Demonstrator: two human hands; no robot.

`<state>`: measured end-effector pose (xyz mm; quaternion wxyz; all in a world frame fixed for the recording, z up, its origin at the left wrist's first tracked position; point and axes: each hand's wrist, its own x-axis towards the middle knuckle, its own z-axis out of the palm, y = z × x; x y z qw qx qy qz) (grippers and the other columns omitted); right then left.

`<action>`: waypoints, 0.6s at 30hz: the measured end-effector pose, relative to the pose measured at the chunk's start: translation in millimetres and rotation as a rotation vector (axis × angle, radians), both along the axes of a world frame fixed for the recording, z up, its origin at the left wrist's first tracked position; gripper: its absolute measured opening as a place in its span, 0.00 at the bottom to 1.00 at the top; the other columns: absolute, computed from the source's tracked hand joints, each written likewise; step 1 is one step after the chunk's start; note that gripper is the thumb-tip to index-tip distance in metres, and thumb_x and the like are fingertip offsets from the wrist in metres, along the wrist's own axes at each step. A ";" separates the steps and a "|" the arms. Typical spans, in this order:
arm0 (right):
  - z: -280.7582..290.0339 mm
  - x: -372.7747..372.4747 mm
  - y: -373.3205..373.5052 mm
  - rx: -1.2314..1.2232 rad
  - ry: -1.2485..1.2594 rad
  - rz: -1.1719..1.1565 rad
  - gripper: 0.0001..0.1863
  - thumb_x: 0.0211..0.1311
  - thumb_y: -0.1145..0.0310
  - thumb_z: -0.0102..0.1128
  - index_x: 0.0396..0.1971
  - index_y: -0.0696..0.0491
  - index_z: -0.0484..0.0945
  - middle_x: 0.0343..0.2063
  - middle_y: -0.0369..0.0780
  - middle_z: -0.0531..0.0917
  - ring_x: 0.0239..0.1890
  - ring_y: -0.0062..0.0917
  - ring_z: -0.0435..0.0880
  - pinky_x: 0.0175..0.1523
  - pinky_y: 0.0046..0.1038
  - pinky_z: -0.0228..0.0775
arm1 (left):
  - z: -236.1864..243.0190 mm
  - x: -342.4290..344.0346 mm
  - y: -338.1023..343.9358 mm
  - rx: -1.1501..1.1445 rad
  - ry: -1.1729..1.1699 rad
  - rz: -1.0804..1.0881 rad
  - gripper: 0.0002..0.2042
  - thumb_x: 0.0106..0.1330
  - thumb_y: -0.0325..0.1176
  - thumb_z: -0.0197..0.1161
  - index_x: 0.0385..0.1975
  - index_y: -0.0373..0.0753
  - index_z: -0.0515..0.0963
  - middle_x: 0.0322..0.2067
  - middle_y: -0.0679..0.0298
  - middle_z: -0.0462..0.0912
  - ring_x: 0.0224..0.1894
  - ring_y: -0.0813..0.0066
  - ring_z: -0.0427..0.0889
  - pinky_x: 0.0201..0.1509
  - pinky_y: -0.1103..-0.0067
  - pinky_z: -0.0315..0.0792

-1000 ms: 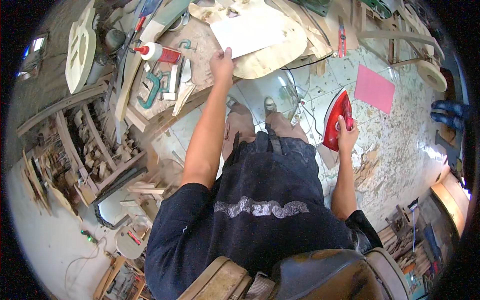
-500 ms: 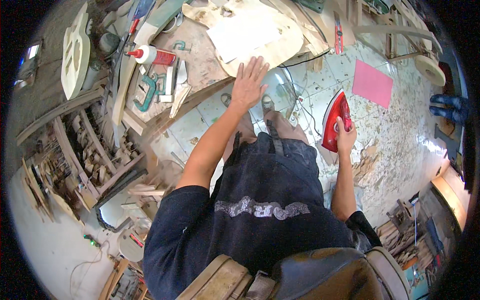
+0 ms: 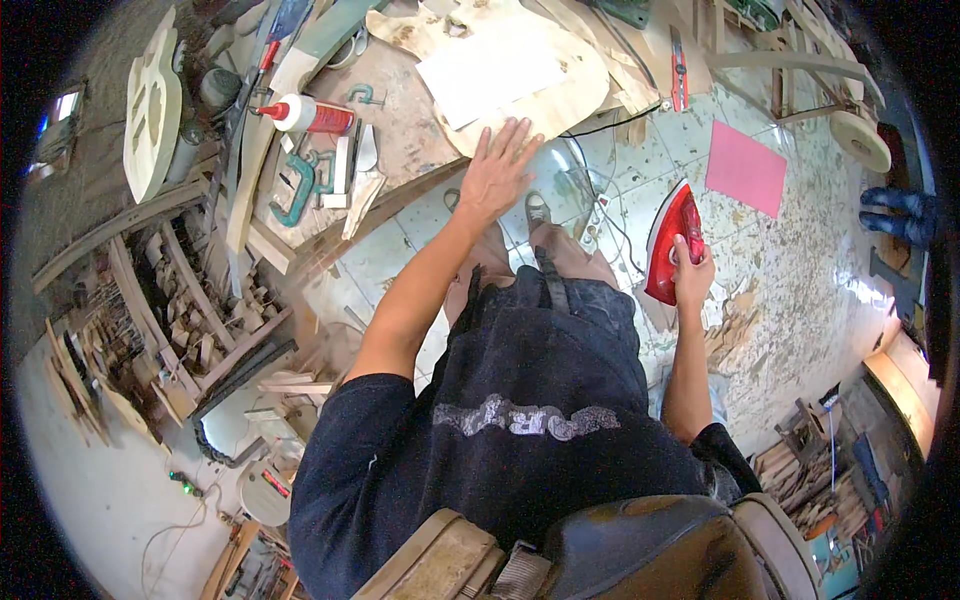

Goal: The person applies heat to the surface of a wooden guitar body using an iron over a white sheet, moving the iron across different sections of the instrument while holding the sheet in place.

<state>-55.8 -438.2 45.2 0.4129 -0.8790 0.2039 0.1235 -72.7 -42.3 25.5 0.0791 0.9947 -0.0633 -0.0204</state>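
My left hand (image 3: 494,178) lies flat with its fingers stretched over the near edge of a pale, guitar-body-shaped wooden board (image 3: 585,75). Its fingertips reach close to a white sheet of paper (image 3: 490,80) lying on the board. To the right, my right hand (image 3: 692,272) is wrapped round the handle of a red clothes iron (image 3: 663,240), held above the floor away from the bench. The iron's tip points away from me, and part of its pale soleplate edge shows along its left side.
Left on the workbench (image 3: 400,100) are a red-and-white glue bottle (image 3: 310,114), green clamps (image 3: 295,190) and wood offcuts (image 3: 362,200). A red utility knife (image 3: 679,70) lies far right. Beyond the iron is a pink sheet (image 3: 746,168). A cord (image 3: 625,235) runs over the tiled floor.
Almost nothing differs. The left hand and the things on the bench appear shifted very slightly in the picture; the right hand still holds the iron in the same place.
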 end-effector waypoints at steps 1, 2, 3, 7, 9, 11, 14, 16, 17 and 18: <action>1.6 1.1 2.1 0.004 0.003 0.003 0.24 0.60 0.49 0.73 0.34 0.58 0.81 0.23 0.37 0.81 0.25 0.21 0.76 0.37 0.28 0.70 | 0.1 0.3 0.7 -0.011 0.013 -0.031 0.35 0.70 0.48 0.59 0.75 0.48 0.58 0.77 0.58 0.52 0.79 0.57 0.49 0.79 0.54 0.48; 3.6 2.7 4.1 0.007 0.004 0.005 0.24 0.60 0.48 0.72 0.33 0.58 0.81 0.23 0.37 0.81 0.25 0.21 0.75 0.36 0.28 0.70 | -0.3 1.2 1.4 -0.023 0.025 -0.064 0.35 0.70 0.48 0.59 0.75 0.45 0.58 0.77 0.57 0.52 0.79 0.58 0.50 0.79 0.55 0.49; 2.8 2.5 5.1 0.007 0.004 0.006 0.24 0.60 0.48 0.72 0.33 0.58 0.81 0.23 0.37 0.81 0.25 0.21 0.75 0.36 0.28 0.70 | -0.4 -0.3 1.4 -0.023 0.024 -0.062 0.35 0.70 0.48 0.59 0.75 0.45 0.58 0.77 0.57 0.52 0.79 0.58 0.50 0.79 0.55 0.49; -0.6 0.7 5.7 0.074 -0.104 -0.027 0.19 0.62 0.54 0.73 0.27 0.54 0.77 0.18 0.31 0.74 0.16 0.13 0.67 0.21 0.22 0.58 | -1.8 -14.8 1.5 -0.099 -0.023 0.039 0.36 0.68 0.44 0.61 0.73 0.37 0.59 0.76 0.55 0.55 0.78 0.56 0.52 0.78 0.57 0.52; 5.1 2.1 10.7 0.073 -0.133 -0.004 0.19 0.62 0.55 0.73 0.27 0.54 0.77 0.18 0.31 0.74 0.16 0.13 0.67 0.21 0.22 0.58 | -6.4 -25.3 6.0 -0.085 -0.016 0.095 0.35 0.68 0.43 0.62 0.72 0.35 0.60 0.76 0.54 0.55 0.78 0.56 0.53 0.77 0.57 0.53; 12.5 1.7 14.6 0.056 -0.103 0.004 0.19 0.62 0.55 0.73 0.27 0.54 0.77 0.18 0.31 0.74 0.16 0.13 0.66 0.21 0.22 0.57 | -13.0 -34.4 9.9 -0.113 -0.030 0.068 0.35 0.67 0.41 0.62 0.71 0.33 0.61 0.75 0.51 0.55 0.78 0.54 0.53 0.77 0.57 0.55; -0.9 -1.8 1.7 0.059 -0.050 -0.006 0.22 0.60 0.50 0.72 0.32 0.56 0.80 0.21 0.35 0.80 0.22 0.19 0.74 0.31 0.28 0.68 | -17.7 -44.3 12.1 -0.123 -0.016 0.051 0.37 0.67 0.42 0.62 0.72 0.31 0.59 0.75 0.48 0.54 0.78 0.52 0.52 0.77 0.55 0.53; -5.4 -3.0 -5.0 0.045 -0.032 -0.017 0.22 0.60 0.50 0.72 0.32 0.57 0.80 0.21 0.36 0.81 0.23 0.19 0.75 0.32 0.28 0.68 | -15.7 -49.7 8.8 -0.139 -0.028 0.149 0.38 0.66 0.42 0.62 0.73 0.31 0.57 0.76 0.48 0.53 0.78 0.52 0.51 0.77 0.54 0.51; -2.7 -3.3 -1.8 0.034 -0.012 -0.024 0.22 0.60 0.50 0.72 0.31 0.57 0.80 0.21 0.36 0.81 0.23 0.20 0.75 0.33 0.28 0.68 | -14.7 -52.9 7.7 -0.152 -0.037 0.251 0.39 0.66 0.43 0.62 0.73 0.31 0.56 0.76 0.48 0.52 0.78 0.51 0.50 0.77 0.52 0.49; 0.1 -3.1 1.2 0.036 -0.009 -0.022 0.22 0.60 0.50 0.72 0.31 0.57 0.80 0.21 0.36 0.81 0.23 0.20 0.75 0.33 0.28 0.68 | -14.5 -53.4 7.4 -0.150 -0.035 0.254 0.39 0.66 0.43 0.62 0.73 0.31 0.56 0.76 0.48 0.52 0.78 0.51 0.50 0.77 0.52 0.49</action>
